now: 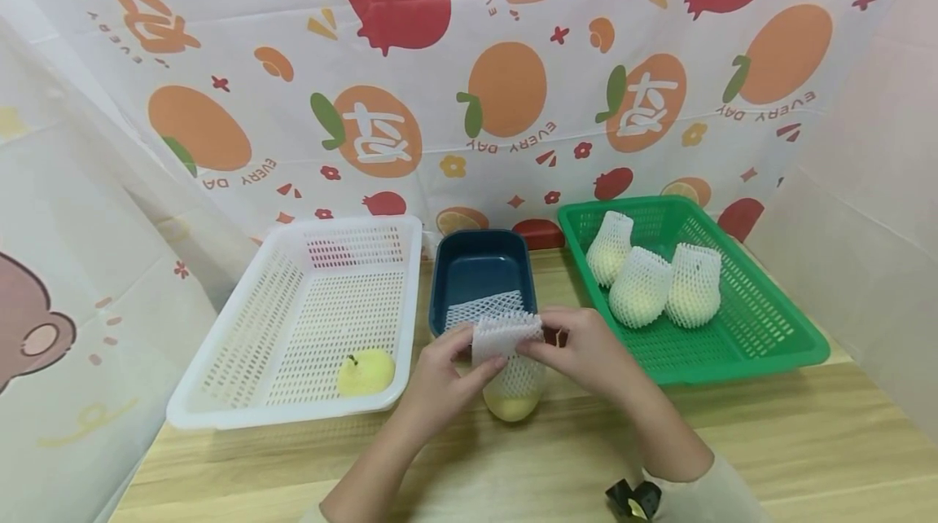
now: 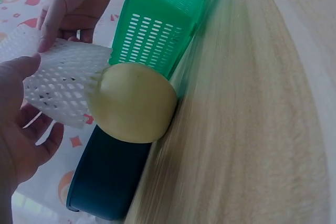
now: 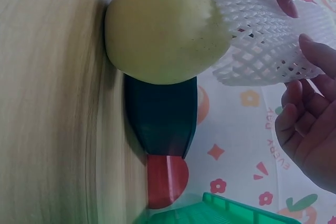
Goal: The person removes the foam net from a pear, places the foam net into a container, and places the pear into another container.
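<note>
A pale yellow pear (image 1: 511,407) stands on the table in front of me, its upper part inside a white foam net sleeve (image 1: 506,337). My left hand (image 1: 444,376) pinches the left edge of the sleeve between thumb and fingers. On the opposite edge, my right hand (image 1: 586,352) pinches the net the same way. In the left wrist view the bare lower pear (image 2: 135,103) bulges out of the sleeve (image 2: 63,80). The right wrist view shows the net (image 3: 262,40) reaching over only one end of the fruit.
A dark blue bin (image 1: 484,250) with another foam net (image 1: 479,311) stands just behind the hands. To the left, a white basket (image 1: 293,417) holds one bare pear (image 1: 366,372). At right, a green basket (image 1: 762,364) holds three pears in nets (image 1: 640,288). Printed cloth (image 1: 469,181) hangs behind.
</note>
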`<state>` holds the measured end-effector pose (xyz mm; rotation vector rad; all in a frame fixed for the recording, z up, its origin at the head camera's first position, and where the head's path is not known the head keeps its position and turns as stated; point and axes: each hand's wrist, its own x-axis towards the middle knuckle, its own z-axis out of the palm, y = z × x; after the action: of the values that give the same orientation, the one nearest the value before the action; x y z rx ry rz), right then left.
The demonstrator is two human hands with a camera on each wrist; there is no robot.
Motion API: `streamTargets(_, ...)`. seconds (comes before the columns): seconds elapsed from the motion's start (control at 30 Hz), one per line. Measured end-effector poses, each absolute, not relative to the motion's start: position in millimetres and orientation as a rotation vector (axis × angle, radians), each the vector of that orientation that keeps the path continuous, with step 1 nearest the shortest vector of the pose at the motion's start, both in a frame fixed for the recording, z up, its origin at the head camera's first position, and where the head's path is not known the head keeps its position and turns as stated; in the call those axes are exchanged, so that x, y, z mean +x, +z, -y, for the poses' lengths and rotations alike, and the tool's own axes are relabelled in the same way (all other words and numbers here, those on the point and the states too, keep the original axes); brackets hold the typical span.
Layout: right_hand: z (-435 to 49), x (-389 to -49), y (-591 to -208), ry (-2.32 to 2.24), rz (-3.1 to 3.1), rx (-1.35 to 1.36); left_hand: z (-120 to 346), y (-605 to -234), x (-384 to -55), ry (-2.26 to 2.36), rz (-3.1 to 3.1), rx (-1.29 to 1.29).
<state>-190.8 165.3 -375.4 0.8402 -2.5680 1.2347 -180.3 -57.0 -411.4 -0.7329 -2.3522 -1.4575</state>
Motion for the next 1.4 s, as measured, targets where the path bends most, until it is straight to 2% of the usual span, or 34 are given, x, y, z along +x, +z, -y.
streamTargets(0.5, -157, -188, -373, 1.280, 2.505, 0.837, 58, -407, -177, -1.595, 2.226, -0.723)
streamTargets(0.97, -143, -184, -376, 1.299, 2.516, 0.961, 55, -400, -173, -1.993, 2.085, -0.673)
streamTargets(1.4, -141, -193, -373, 1.109, 2.419, 0.974, 49, -389, -173, -1.983, 2.104, -0.699)
